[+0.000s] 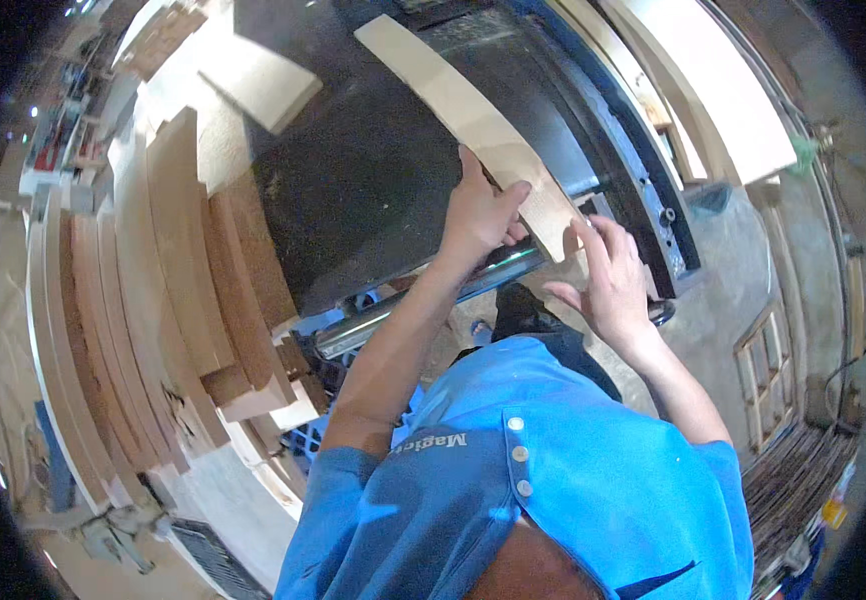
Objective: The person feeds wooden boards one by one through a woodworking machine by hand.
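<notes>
A long, pale wooden board (473, 110) slants across the dark, flat machine table (353, 180), its near end overhanging the front edge. My left hand (483, 210) grips the board's left edge near that end, thumb over the top face and some fingers curled lower down. At the near end's right side is my right hand (613, 285), fingers apart and the thumb held away from the wood. Its fingertips meet the board's edge; whether they press on it I cannot tell. A dark metal rail (643, 190) runs along the table's right side.
Stacked wooden boards (178, 250) stand close on my left, with a loose pale plank (263, 80) beyond. Large light panels (713, 90) lie at the far right. A metal bar (383, 325) runs along the table's front. A small wooden frame (765, 370) is on the right.
</notes>
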{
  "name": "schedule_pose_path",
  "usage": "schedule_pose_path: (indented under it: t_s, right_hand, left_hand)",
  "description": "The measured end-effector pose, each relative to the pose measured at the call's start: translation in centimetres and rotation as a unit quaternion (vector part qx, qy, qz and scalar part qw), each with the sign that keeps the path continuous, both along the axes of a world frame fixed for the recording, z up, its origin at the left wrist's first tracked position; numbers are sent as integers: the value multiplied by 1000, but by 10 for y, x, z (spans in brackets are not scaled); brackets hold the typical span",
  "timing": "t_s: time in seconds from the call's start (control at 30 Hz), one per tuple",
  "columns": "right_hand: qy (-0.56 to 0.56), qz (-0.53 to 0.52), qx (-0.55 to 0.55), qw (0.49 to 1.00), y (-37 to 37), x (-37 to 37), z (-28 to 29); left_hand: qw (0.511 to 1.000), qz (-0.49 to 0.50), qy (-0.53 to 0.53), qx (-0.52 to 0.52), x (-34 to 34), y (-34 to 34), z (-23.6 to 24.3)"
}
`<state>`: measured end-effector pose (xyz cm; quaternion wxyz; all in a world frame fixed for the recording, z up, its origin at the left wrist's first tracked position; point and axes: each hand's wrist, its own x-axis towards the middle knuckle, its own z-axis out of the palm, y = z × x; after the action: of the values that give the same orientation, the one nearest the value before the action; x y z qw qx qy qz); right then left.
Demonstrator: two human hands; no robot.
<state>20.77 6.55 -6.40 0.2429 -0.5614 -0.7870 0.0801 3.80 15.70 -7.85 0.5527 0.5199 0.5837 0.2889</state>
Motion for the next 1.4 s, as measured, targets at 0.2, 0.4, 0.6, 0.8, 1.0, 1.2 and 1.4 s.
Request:
schedule_pose_path:
  t_s: [0.2,0.4,0.6,0.8,1.0,1.2,1.4]
  right_hand:
    - [67,-62,-88,992,13,10,-6]
    - [711,-143,-465,507,8,23,-28]
    - [649,-146,-304,682,6,2,-21]
    - [579,22,-212,787,12,-33,45]
    - [127,13,66,990,40,-15,49]
    - [132,23,101,986,42,-22,11]
    - [201,72,-152,965,14,-35,14]
  left_hand:
    - [1000,-18,-21,-6,-6,8,-3]
    - [996,73,-45,37,-19,-1,6]
    - [870,-72,272,406,-37,11,-11]
    - [734,-82,212,640,-43,76,31]
    - [821,62,93,561,-58,59,173]
    - [830,27,-175,528,-64,73,173]
    - [847,28,-479,228,-62,91,115]
